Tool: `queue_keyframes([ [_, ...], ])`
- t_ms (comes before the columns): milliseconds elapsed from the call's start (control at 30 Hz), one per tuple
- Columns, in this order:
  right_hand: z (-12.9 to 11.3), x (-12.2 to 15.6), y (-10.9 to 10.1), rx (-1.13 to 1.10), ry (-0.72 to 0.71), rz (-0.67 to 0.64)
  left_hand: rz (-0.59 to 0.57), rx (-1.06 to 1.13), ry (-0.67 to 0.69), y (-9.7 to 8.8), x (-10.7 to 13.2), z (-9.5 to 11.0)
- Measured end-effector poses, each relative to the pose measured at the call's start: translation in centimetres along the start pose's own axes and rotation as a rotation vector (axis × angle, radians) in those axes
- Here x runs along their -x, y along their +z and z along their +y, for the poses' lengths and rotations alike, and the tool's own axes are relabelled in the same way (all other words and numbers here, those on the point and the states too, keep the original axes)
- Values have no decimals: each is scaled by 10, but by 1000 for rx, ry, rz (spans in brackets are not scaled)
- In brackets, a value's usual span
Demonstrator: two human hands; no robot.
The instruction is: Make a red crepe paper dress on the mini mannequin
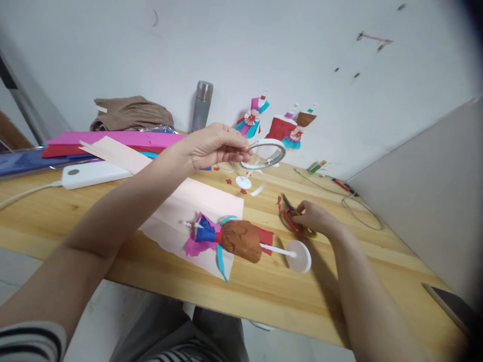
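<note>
My left hand [222, 146] is raised above the table and pinches the edge of a roll of white tape [282, 152]. On the right, my right hand [315, 219] is closed around the red handles of a pair of scissors [290, 221], low over the tabletop. Between my arms a small mini dress form [241, 240] lies on its side, dressed in brown, blue, magenta, red and teal paper. Its round white base [300, 256] points right. Beneath its upper part is a pale pink paper sheet [166, 221].
More paper-dressed stands [281, 128] are at the back by the wall. A grey flask [202, 106], brown cloth [132, 113], coloured paper sheets [75, 138] and a white power bank [96, 174] are at left. A cable [362, 219] and a phone-like dark slab [449, 304] lie right.
</note>
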State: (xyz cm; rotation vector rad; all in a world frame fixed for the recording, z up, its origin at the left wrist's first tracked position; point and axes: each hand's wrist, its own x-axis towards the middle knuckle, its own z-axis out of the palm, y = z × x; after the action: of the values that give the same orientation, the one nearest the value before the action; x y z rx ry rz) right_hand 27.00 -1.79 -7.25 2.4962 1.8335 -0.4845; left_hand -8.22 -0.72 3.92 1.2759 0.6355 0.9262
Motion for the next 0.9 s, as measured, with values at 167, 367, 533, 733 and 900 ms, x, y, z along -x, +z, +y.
queue_keyframes([
  [167,17,11,-16,-309,-30,26,-5,-2,-26,9,-2,-9],
  [367,15,36,-33,-679,-369,-23,96,49,-35,22,-1,-11],
  [533,-10,59,-35,-152,-536,120,156,88,-7,28,-2,-16],
  [733,-34,77,-25,165,-586,355,128,79,-58,33,-5,-28],
  [900,-46,81,-19,267,-609,406,44,69,-91,39,-8,-41],
])
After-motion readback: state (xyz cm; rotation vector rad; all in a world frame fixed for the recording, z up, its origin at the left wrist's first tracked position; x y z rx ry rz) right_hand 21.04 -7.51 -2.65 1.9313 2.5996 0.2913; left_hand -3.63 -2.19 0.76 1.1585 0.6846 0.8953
